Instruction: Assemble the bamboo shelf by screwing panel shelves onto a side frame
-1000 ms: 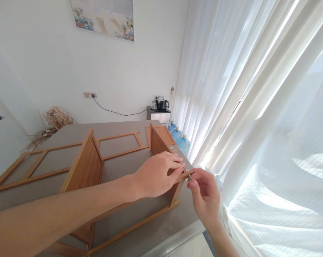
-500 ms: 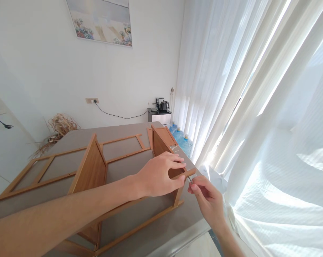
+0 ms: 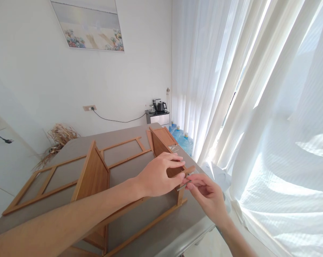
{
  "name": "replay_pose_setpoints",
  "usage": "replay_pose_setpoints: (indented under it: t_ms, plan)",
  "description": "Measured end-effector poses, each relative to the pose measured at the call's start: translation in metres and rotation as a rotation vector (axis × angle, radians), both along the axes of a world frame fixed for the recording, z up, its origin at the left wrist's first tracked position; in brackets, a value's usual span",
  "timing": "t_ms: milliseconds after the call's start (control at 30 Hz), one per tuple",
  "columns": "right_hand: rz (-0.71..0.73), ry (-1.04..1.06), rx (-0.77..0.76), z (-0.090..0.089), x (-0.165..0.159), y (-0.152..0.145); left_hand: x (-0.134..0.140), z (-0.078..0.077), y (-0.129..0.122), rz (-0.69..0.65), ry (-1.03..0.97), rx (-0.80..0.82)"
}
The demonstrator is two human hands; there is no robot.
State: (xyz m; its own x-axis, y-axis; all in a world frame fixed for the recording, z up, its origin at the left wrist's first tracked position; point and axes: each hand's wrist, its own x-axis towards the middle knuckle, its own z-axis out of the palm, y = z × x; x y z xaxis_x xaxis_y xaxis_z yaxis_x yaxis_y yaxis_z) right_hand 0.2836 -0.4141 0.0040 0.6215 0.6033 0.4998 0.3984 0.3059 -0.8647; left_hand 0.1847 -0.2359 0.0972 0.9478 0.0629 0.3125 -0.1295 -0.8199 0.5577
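Note:
My left hand (image 3: 163, 174) reaches across the wooden frame (image 3: 142, 224) and grips a wooden rail (image 3: 189, 170) near its right end, thumb below and fingers above. Just right of it, my right hand (image 3: 205, 189) pinches a thin metal hex key (image 3: 183, 185) between thumb and fingers. The key's long arm points left under the rail, and its other end is at a small fastener in the rail, partly hidden by my fingers. Two upright wooden panels, a left one (image 3: 90, 175) and a right one (image 3: 161, 141), stand on the frame.
The frame lies on a grey-covered table (image 3: 129, 128). A flat wooden panel (image 3: 167, 135) and small loose parts lie at the far right. Beyond are a cabinet with a kettle (image 3: 161, 106), blue water bottles (image 3: 184, 141) and white curtains (image 3: 209, 71). Dried stalks (image 3: 61, 137) are at left.
The hex key has swung from pointing down toward my right palm to pointing left under the rail. My right fingers have moved closer to my left hand, which keeps its grip.

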Motion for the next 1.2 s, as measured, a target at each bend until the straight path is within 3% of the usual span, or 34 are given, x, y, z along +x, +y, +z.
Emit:
replay_pose_setpoints:
  t_ms: [100, 267, 467, 700, 1033, 1200]
  plan:
    - [-0.049, -0.021, -0.025, -0.002, 0.001, 0.000, 0.002, 0.000, 0.001, -0.001, 0.004, -0.015]
    - [-0.302, -0.100, -0.040, 0.005, -0.002, 0.005, 0.002, 0.000, 0.001, -0.006, 0.002, 0.001]
    - [-0.204, -0.001, 0.051, 0.007, -0.001, 0.005, 0.001, 0.000, 0.002, 0.000, 0.004, 0.014]
    - [-0.162, 0.027, -0.080, -0.009, 0.010, -0.004, 0.002, -0.002, 0.001, 0.023, 0.004, -0.006]
    - [-0.371, -0.089, -0.031, -0.021, -0.003, 0.004, 0.002, 0.000, 0.001, 0.019, 0.014, 0.002]
    - [-0.404, -0.107, 0.098, -0.027, -0.010, 0.008, 0.002, 0.000, 0.000, 0.028, 0.003, 0.013]
